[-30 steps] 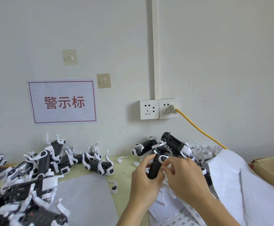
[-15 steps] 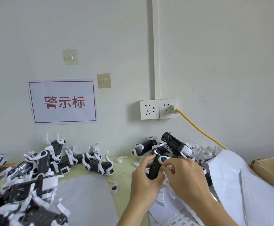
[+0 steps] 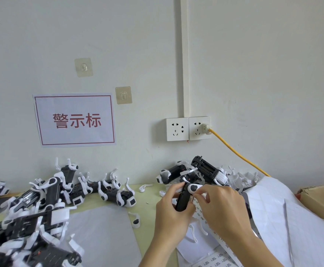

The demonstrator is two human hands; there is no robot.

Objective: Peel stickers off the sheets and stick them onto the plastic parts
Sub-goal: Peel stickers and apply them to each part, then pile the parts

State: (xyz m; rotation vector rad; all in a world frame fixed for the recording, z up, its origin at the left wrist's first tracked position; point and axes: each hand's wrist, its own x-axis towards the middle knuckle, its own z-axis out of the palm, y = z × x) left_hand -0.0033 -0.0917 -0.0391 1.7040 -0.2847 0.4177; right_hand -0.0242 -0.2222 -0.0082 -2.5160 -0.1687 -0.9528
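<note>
Head view: at about 5 o'clock from centre, the left hand [image 3: 171,212] has its fingers curled round a black plastic part [image 3: 183,200], held above the tabletop [image 3: 147,201]. The right hand [image 3: 223,207] pinches at the part's white end, fingers pressed together. Sticker sheets [image 3: 213,262] lie beneath at 6 o'clock. More parts [image 3: 47,195] are piled at 8 o'clock.

Bare green tabletop [image 3: 151,207] between piled plastic parts [image 3: 41,205] left and paper sheets [image 3: 284,218] right, wall close behind

Plastic parts [image 3: 47,197] left, sticker sheets [image 3: 284,218] right, hands between.
</note>
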